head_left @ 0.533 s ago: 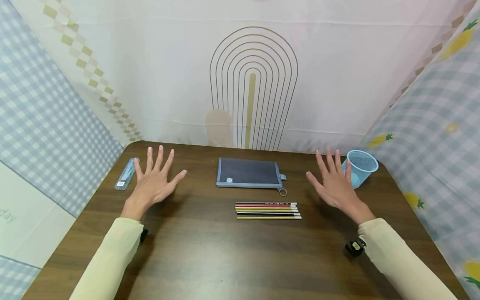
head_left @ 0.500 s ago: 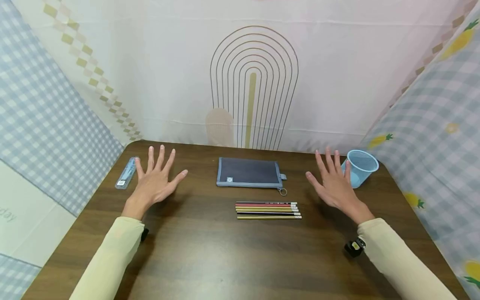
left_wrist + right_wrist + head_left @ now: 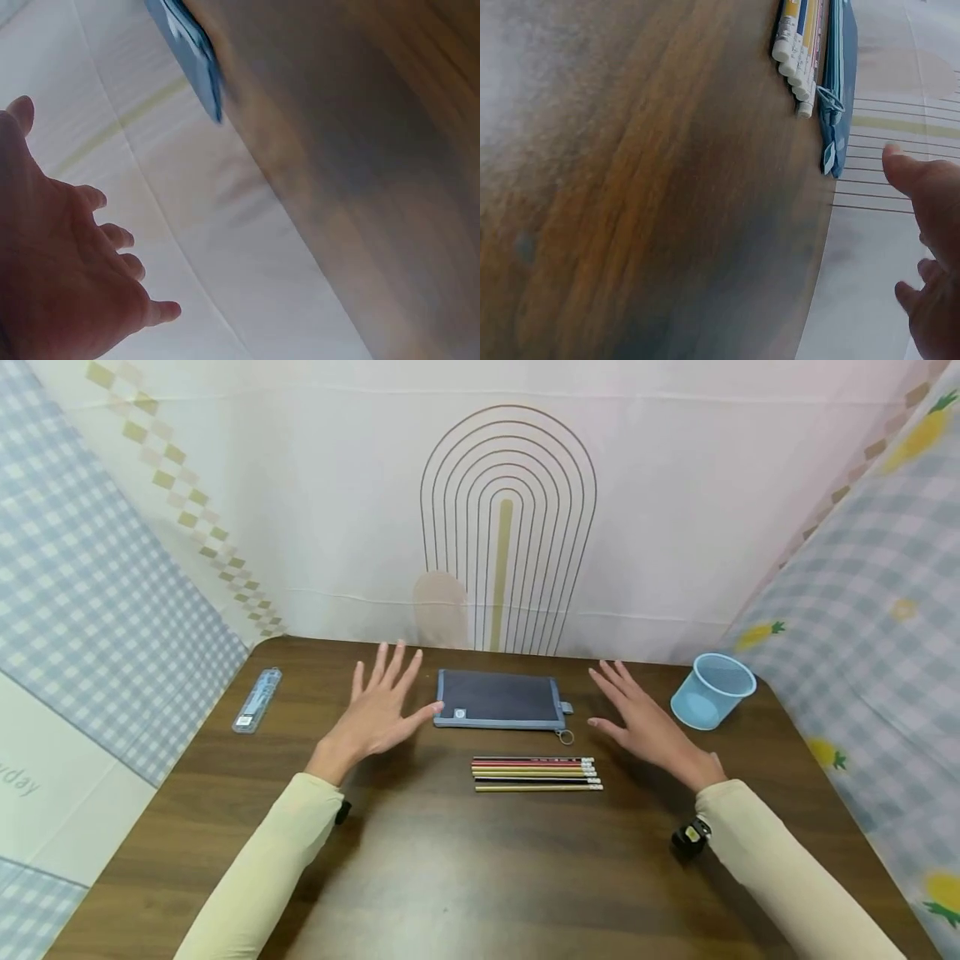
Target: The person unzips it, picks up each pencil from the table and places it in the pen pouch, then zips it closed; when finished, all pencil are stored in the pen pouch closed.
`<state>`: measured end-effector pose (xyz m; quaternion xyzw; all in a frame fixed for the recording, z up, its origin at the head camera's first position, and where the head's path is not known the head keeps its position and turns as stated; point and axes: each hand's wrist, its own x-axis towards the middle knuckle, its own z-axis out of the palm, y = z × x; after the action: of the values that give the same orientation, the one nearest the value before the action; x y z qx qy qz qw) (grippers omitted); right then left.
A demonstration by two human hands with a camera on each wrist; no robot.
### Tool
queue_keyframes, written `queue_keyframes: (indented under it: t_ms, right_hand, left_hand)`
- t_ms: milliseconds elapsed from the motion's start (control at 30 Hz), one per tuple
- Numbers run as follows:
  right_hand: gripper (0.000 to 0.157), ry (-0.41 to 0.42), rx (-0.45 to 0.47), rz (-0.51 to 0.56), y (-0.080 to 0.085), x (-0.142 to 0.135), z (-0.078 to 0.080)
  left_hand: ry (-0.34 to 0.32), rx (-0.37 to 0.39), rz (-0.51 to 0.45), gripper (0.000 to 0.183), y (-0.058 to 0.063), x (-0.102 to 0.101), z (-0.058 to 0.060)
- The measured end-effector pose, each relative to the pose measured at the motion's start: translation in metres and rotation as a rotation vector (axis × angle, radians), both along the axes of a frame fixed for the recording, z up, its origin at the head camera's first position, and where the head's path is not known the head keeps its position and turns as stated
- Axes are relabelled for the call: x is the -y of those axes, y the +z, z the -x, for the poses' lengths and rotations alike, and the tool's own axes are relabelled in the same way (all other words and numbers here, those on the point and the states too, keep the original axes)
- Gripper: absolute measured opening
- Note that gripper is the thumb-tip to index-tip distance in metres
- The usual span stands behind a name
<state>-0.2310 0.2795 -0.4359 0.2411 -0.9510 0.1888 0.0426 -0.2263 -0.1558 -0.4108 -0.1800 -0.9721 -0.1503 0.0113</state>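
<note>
A flat dark pouch with blue-grey edging (image 3: 498,697) lies near the back middle of the table, a ring and tab at its right end. In front of it several pencils (image 3: 534,772) lie side by side, white erasers to the right. My left hand (image 3: 375,714) hovers left of the pouch with fingers spread, its thumb tip overlapping the pouch's left edge in the head view; contact cannot be told. Right of the pouch my right hand (image 3: 641,722) hangs over the table with fingers extended and holds nothing. The right wrist view shows the pencils' eraser ends (image 3: 795,67) beside the pouch (image 3: 838,90).
At the back right stands a light blue mesh pen cup (image 3: 712,693). A clear narrow case with blue contents (image 3: 257,700) lies at the far left. The brown wooden table (image 3: 450,877) meets a printed curtain (image 3: 337,510) at its back edge.
Both hands have moved inward to the pouch: the left far to the right, away from the narrow case, the right a little to the left, away from the pen cup.
</note>
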Motion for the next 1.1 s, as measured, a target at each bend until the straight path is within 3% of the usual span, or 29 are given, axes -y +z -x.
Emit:
queue_keyframes:
  t_ms: [267,433,533,700,900,1100]
  right_hand:
    - [0.064,0.151,0.009,0.000,-0.007,0.003,0.012]
    - [0.054,0.247,0.026,-0.025,-0.011,0.004,0.021]
    - [0.052,0.273,0.060,-0.021,-0.011,0.005,0.025]
    - [0.052,0.295,0.118,0.005,-0.011,0.010,0.030]
    - [0.049,0.319,0.140,0.029,-0.014,0.012,0.032]
    - [0.044,0.355,0.145,0.092,-0.016,0.011,0.033]
  left_hand:
    - [-0.226,-0.023,0.011,0.088,0.000,-0.049,0.004]
    - [-0.396,-0.036,0.011,0.066,0.003,-0.077,0.007]
    - [-0.460,-0.012,0.022,0.052,0.003,-0.095,0.008]
    - [-0.485,0.016,0.007,0.039,0.000,-0.125,0.011]
    - [-0.530,-0.012,-0.029,0.027,-0.010,-0.159,0.016]
    - [-0.530,-0.003,-0.030,0.022,-0.014,-0.179,0.020]
